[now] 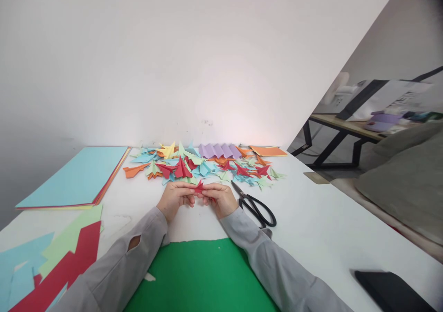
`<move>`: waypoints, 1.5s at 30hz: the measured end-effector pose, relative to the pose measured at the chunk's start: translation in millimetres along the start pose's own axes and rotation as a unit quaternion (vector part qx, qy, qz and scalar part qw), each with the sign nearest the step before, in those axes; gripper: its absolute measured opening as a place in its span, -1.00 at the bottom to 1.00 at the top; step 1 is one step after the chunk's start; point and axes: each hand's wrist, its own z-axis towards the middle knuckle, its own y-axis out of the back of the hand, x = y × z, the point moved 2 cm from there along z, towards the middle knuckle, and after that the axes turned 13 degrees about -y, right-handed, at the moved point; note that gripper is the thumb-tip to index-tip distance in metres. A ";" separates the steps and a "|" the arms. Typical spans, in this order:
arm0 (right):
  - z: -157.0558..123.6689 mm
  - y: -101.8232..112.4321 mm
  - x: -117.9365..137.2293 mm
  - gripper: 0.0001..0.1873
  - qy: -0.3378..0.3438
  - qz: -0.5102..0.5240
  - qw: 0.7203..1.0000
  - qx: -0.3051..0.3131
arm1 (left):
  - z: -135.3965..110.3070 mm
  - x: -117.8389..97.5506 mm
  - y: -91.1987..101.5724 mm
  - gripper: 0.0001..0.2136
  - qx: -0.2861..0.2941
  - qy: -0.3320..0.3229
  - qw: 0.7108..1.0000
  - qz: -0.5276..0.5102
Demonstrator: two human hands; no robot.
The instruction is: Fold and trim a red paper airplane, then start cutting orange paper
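Left hand [176, 197] and right hand [220, 198] share a narrow, pinching grip on a small folded red paper piece [200, 187], central over the white worktop [304, 219]. Crowded multicoloured folded-paper shapes [205, 169] block twelve o'clock; black-handled scissors [258, 207] lie at four. Dark lettering [403, 99] on a white panel [380, 99] at two o'clock is too blurred to read whole.

Ahead: paper planes [182, 168] block | right: scissors [246, 195], then open tabletop [311, 224]

small pointed folded red paper [200, 188], zigzag-pleated purple paper strip [219, 151], black-handled metal scissors [247, 196], plain green sheet [207, 275], plain grey cloth sleeves [128, 268]
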 end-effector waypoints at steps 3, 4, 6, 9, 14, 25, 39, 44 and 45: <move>0.8 1.8 -0.2 -0.81 -0.002 0.010 1.000 -0.015 | -0.8 0.2 -0.1 -0.79 -0.006 -0.013 1.000 0.010; 1.0 2.3 -0.3 -0.80 -0.001 0.011 1.000 -0.016 | -1.3 0.7 -0.3 -0.77 -0.005 -0.020 1.000 0.019; 1.4 3.0 -0.9 -0.80 0.003 0.006 1.000 -0.011 | -2.0 2.1 -0.7 -0.73 0.004 -0.034 0.999 0.036; 1.8 3.7 -3.0 -0.79 0.020 -0.010 1.000 0.005 | -2.3 4.1 -0.8 -0.70 0.009 -0.054 0.997 0.051; 3.2 4.2 -6.3 -0.80 0.044 -0.061 0.997 0.022 | -1.7 3.6 -0.9 -0.78 -0.005 -0.059 0.997 0.053; -2.2 0.4 -0.2 -0.81 0.037 -0.057 0.998 -0.015 | 0.1 1.7 1.1 -0.85 -0.008 -0.016 1.000 0.002; -3.8 -0.6 4.3 -0.90 0.014 -0.006 1.000 -0.016 | 0.6 1.7 0.0 -0.85 -0.002 -0.040 0.999 -0.020; -3.9 -0.4 4.5 -0.90 0.011 -0.005 1.000 -0.011 | -0.3 0.7 -0.3 -0.86 -0.004 -0.032 0.999 -0.021; -3.5 -0.2 4.4 -0.89 0.011 -0.004 1.000 -0.011 | -0.6 0.5 -0.3 -0.86 -0.005 -0.030 0.999 -0.022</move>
